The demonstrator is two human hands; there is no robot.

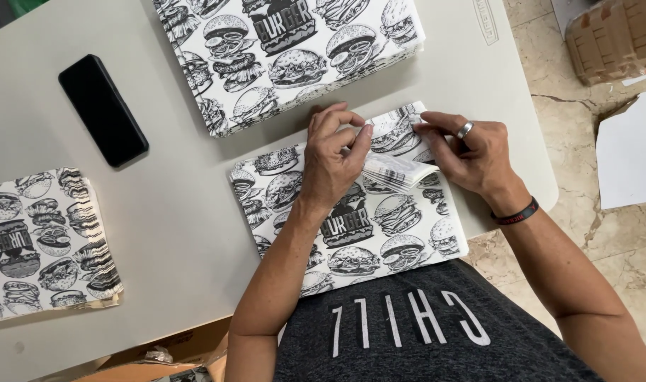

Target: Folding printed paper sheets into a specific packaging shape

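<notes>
Here we see the stack of black-and-white burger-printed paper sheets [351,219] lying on the pale tabletop [181,205] directly under both hands, long axis running left to right. Our left hand [335,161] and right hand [471,157], slightly apart, pinch its folded upper-right corner together.
</notes>
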